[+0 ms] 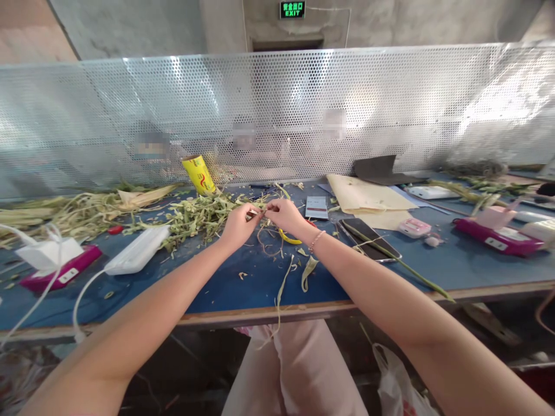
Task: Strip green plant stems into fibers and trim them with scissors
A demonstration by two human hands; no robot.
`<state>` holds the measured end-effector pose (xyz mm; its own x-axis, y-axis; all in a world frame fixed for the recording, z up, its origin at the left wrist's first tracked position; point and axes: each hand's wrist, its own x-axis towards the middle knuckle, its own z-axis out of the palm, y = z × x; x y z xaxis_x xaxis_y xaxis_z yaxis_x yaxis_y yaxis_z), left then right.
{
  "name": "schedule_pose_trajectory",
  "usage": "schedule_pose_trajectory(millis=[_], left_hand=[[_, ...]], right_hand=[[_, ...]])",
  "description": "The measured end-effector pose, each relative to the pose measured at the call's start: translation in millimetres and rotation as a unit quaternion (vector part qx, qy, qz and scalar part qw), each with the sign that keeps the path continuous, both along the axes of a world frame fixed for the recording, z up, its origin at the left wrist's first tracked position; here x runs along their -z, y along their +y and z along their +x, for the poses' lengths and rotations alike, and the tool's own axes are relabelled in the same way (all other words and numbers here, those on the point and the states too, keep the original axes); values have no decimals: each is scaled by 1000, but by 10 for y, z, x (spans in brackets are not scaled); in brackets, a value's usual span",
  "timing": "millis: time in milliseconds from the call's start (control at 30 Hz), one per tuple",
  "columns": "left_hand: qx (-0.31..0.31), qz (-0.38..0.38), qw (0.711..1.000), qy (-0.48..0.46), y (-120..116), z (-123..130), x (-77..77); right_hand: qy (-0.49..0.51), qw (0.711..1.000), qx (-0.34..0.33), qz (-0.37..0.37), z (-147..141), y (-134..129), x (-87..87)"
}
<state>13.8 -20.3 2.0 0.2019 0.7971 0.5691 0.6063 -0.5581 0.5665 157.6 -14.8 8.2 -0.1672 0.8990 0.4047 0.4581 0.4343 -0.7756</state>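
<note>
Both hands meet over the middle of the blue table, fingertips nearly touching. My left hand [241,223] is closed in a pinch, at the right end of a heap of dried green leaves [203,215]. My right hand [284,215], with a beaded bracelet on its wrist, is pinched too. What lies between the fingers is too small to make out. Below the hands are thin brown strands [269,242] and a yellow curved piece [289,238]. Dry leaf strips [309,273] lie nearer the front edge, one hanging over it.
A yellow can [199,174] stands behind the leaves. White power bank [137,249] and magenta power strip [65,271] are at left. To the right lie a phone [373,240], a stem [416,270], brown paper [366,193] and another power strip [498,237]. Perforated metal screen [286,86] runs behind.
</note>
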Motion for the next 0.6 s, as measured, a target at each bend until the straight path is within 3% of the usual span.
schedule_pose_trajectory(millis=[200, 400, 600], left_hand=[[2, -7, 1000, -20, -26, -2, -41], [-9, -37, 998, -57, -24, -22, -66], [13, -74, 993, -92, 39, -44, -43]], right_hand=[[48, 998, -29, -37, -5, 28, 8], [153, 977, -117, -91, 1, 68, 37], [179, 969, -132, -105, 11, 107, 69]])
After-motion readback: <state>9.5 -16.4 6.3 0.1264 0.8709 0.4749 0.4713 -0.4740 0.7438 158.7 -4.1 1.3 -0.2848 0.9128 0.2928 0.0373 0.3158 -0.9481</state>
